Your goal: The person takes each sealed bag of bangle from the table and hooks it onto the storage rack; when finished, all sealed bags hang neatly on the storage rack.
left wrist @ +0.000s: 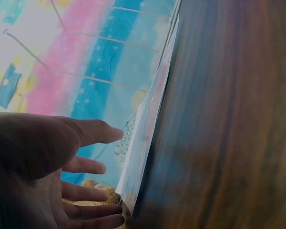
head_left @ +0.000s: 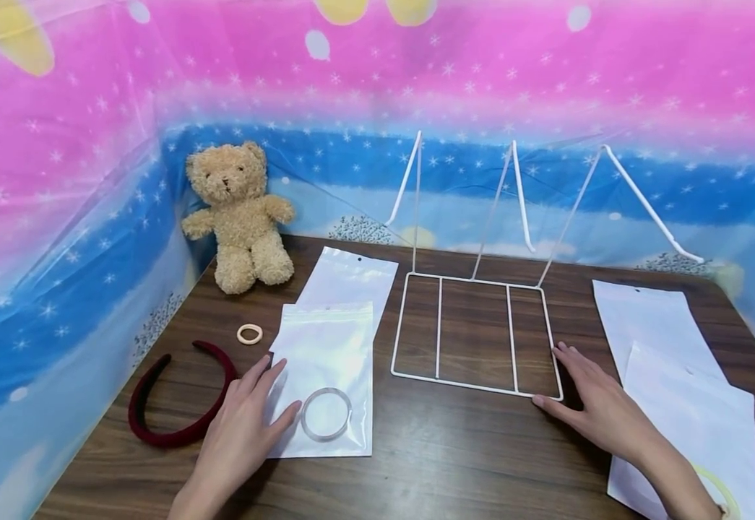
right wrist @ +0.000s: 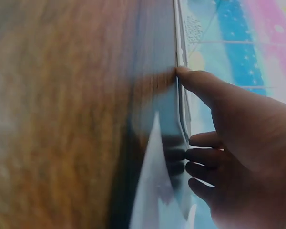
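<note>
A white wire rack [head_left: 438,328] stands on the brown table, its three bent prongs rising at the back. My right hand [head_left: 601,408] touches the rack's front right corner, thumb on the front rail and fingertips at the side rail. My left hand [head_left: 240,412] is spread, with relaxed fingers, over the left edge of a white pouch [head_left: 344,347]; whether it touches the pouch I cannot tell. A clear ring [head_left: 303,415] shows on or inside this pouch, close to my left thumb. A burgundy headband [head_left: 175,438] lies left of that hand, partly hidden by it.
A teddy bear [head_left: 247,217] sits at the back left, with a small beige ring [head_left: 249,343] in front. Another white pouch [head_left: 351,278] lies partly under the first. On the right, two white pouches [head_left: 650,310] overlap, and a yellow ring [head_left: 718,480] shows by my right wrist.
</note>
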`<state>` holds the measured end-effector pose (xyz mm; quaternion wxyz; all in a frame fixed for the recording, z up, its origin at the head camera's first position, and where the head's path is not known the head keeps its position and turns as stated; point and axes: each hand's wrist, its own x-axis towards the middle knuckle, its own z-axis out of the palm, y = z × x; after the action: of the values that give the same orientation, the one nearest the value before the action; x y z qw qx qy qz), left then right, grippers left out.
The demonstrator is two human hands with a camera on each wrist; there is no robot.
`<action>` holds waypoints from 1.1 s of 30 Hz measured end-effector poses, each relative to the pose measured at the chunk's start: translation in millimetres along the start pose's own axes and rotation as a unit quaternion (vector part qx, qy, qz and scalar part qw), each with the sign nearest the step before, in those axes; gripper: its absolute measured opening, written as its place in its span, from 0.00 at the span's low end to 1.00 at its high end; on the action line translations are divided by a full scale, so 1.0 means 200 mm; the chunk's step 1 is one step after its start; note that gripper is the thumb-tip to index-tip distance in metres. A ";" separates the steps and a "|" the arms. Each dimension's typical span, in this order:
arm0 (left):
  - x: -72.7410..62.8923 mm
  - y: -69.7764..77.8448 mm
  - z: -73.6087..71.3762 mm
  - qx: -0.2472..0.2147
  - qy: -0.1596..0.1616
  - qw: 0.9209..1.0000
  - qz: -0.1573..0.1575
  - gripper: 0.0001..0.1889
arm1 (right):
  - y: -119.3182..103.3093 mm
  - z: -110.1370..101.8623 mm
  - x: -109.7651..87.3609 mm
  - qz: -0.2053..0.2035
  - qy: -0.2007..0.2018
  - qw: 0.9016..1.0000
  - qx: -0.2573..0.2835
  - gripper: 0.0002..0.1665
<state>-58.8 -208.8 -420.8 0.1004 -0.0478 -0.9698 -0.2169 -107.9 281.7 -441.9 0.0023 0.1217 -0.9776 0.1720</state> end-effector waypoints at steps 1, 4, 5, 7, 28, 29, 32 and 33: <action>0.00 0.00 0.00 -0.003 -0.002 1.000 -0.005 0.34 | 0.01 0.00 0.00 0.001 0.001 1.000 0.006 0.59; -0.01 0.01 0.00 -0.004 -0.003 1.000 -0.016 0.35 | 0.03 0.02 0.00 0.005 0.003 1.000 0.030 0.59; -0.01 0.01 0.01 -0.002 -0.003 1.000 -0.018 0.35 | 0.03 0.02 0.00 0.005 0.005 0.999 0.040 0.59; 0.00 0.01 0.01 0.002 0.000 1.000 -0.020 0.36 | 0.05 0.03 0.00 0.005 0.009 0.998 0.055 0.58; 0.02 0.01 0.08 -0.080 -0.018 0.993 -0.082 0.35 | 0.08 0.09 -0.03 -0.011 0.053 0.994 0.096 0.51; 0.02 0.01 0.08 -0.099 -0.018 0.991 -0.089 0.35 | 0.08 0.09 -0.03 -0.012 0.054 0.994 0.099 0.51; 0.02 0.00 0.07 -0.146 -0.023 0.984 -0.102 0.35 | 0.08 0.09 -0.02 -0.014 0.055 0.993 0.102 0.51; 0.02 -0.01 0.07 -0.160 -0.029 0.981 -0.106 0.36 | 0.08 0.09 -0.02 -0.016 0.056 0.993 0.103 0.51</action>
<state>-64.5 -204.4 -433.5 0.0399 0.0337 -0.9247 -0.3771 -107.4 290.2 -464.7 0.0475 0.1267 -0.9511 0.2778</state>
